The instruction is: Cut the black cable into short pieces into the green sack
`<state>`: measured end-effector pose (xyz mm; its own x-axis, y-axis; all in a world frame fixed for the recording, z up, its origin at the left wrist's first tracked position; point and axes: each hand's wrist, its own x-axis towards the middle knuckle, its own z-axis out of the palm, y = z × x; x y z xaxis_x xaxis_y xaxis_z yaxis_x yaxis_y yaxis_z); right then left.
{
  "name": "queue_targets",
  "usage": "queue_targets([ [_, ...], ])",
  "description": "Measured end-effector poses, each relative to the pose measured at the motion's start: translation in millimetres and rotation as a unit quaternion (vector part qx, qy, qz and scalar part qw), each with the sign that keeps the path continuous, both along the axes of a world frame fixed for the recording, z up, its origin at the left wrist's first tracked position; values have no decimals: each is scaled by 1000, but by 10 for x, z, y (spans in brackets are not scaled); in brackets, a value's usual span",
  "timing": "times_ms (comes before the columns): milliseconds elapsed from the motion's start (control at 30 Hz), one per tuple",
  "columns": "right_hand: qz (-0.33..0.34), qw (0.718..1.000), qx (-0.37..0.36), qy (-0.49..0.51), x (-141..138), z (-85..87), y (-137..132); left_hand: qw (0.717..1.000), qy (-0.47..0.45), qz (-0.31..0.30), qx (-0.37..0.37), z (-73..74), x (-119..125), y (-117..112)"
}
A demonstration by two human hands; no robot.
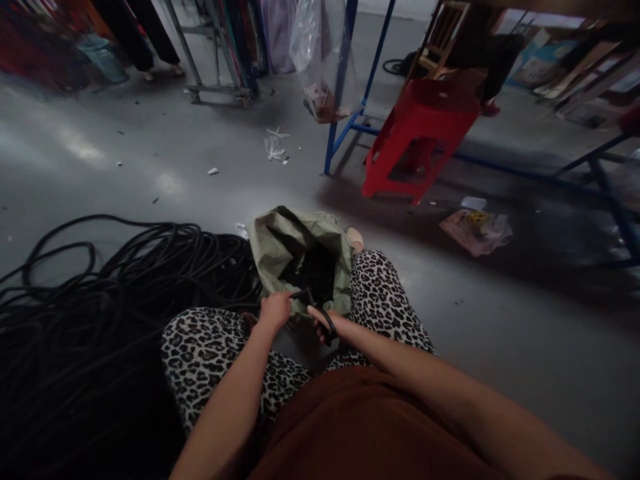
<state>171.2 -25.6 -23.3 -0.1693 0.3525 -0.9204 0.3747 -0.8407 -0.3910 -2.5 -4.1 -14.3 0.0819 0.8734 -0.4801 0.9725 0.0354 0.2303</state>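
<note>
Between my knees stands an open green woven sack (265, 247) with small dark pieces (315, 270) inside. My left hand (275, 311) is closed on a black cord (299, 294) at the near rim of the sack. In my right hand (325, 321) is a pair of black-handled scissors (329, 328), their blades pointing at the cord's end over the sack's mouth. Whether the blades touch the cord, I cannot tell. A large heap of black cord (135, 280) lies in loops on the floor to the left, reaching up to the sack.
A red plastic stool (420, 140) stands ahead on the right by a blue metal frame (333, 143). From the frame hangs a clear plastic bag (325, 67). Pink plastic packaging (475, 230) and white scraps (274, 148) lie on the floor. Other people's legs (145, 33) show at the back.
</note>
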Motion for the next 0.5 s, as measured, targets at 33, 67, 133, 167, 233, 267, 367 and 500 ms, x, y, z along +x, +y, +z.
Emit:
queue_targets([
  [33,-1,1000,-1,2,1,-4,3,1000,-1,-2,-5,4,6,-3],
  [67,-1,1000,-1,4,2,-5,5,1000,-2,-4,-9,10,12,-5],
  [133,-4,1000,-1,10,5,0,9,1000,-3,-7,-20,23,22,-7],
  [167,-6,1000,-1,14,7,6,10,1000,-5,-9,-24,28,25,-7],
  [233,-6,1000,-2,17,10,24,12,999,-7,-10,-34,35,28,-8],
  [267,-3,1000,-3,15,11,34,12,999,-9,-12,-38,37,27,-9],
  [367,8,1000,5,12,15,53,10,999,-15,-17,-43,41,23,-13],
  [500,8,999,21,29,23,39,1,999,-15,-12,-41,52,13,-23],
])
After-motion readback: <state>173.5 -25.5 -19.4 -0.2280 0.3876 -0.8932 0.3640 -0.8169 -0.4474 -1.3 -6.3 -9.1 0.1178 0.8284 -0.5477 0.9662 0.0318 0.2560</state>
